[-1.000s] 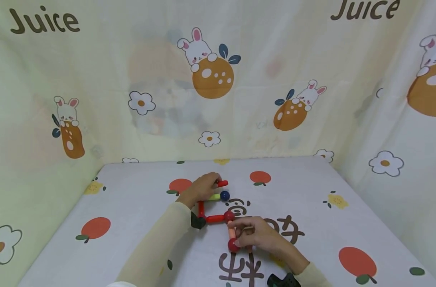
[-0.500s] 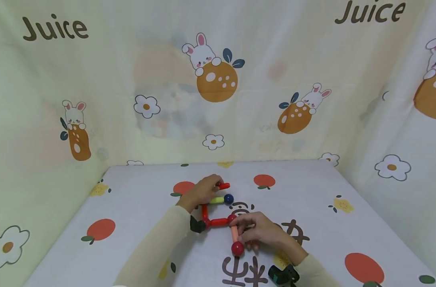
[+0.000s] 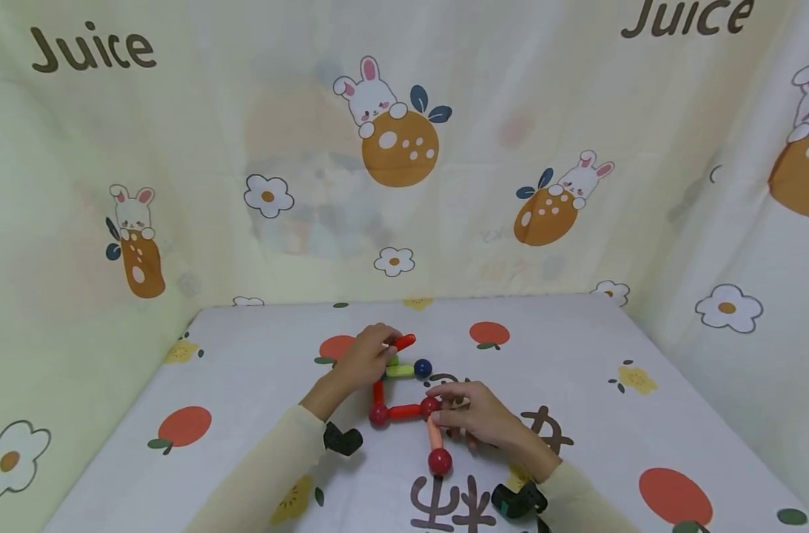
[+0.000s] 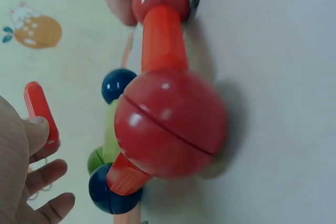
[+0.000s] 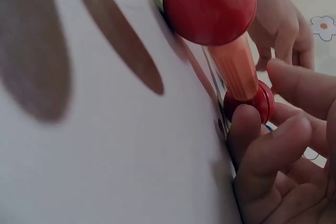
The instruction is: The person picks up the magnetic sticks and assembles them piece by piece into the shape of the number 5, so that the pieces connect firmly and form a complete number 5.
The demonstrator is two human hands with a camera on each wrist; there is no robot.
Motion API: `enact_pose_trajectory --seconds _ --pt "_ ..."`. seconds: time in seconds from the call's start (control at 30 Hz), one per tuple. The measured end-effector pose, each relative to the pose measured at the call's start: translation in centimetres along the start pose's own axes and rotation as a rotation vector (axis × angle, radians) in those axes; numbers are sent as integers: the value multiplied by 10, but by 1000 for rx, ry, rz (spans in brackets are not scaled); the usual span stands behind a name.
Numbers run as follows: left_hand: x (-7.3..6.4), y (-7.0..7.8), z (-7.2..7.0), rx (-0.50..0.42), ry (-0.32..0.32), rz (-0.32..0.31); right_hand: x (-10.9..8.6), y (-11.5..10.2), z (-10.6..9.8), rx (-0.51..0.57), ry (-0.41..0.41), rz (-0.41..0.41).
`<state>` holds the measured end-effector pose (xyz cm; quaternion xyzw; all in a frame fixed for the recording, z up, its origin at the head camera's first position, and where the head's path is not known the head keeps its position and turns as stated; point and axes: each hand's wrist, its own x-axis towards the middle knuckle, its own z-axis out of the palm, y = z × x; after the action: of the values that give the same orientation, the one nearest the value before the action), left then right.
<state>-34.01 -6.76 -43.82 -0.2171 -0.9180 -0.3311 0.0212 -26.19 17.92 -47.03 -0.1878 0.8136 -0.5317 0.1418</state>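
My left hand pinches a loose red building stick between thumb and fingers, above the far side of a stick-and-ball toy frame. My right hand holds the red ball at the frame's right corner, thumb and fingertips about it. From that ball a peach stick runs toward me to another red ball. A red stick leads left to a large red corner ball. Farther back, a yellow-green stick joins a blue ball; my left hand partly hides that corner.
The frame lies on a white tablecloth printed with fruit and brown characters. A patterned curtain hangs behind the table and at both sides. Black wrist devices sit on both wrists.
My right hand has moved from the peach stick and near ball up to the right corner ball. My left forearm has shifted left, and its red stick now tilts upward.
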Motion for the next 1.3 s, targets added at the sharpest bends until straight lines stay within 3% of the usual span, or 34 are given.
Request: enact_pose_trajectory --seconds 0.13,0.37,0.63,0.77,1.07,1.3 --pt "-20 5 -5 -53 26 -5 3 -2 -2 -25 -4 25" --pt "-59 10 -12 -130 50 77 7 -5 -5 -47 -4 24" --pt "-101 5 -12 -191 -7 65 7 -5 0 -9 -41 24" --pt "-110 7 -14 -184 -68 77 6 -4 2 -2 -49 28" --pt "-121 10 -11 -64 -250 139 7 -2 1 -9 -45 17" --pt "-122 17 -5 -6 -318 191 9 -2 -1 -2 -45 12"
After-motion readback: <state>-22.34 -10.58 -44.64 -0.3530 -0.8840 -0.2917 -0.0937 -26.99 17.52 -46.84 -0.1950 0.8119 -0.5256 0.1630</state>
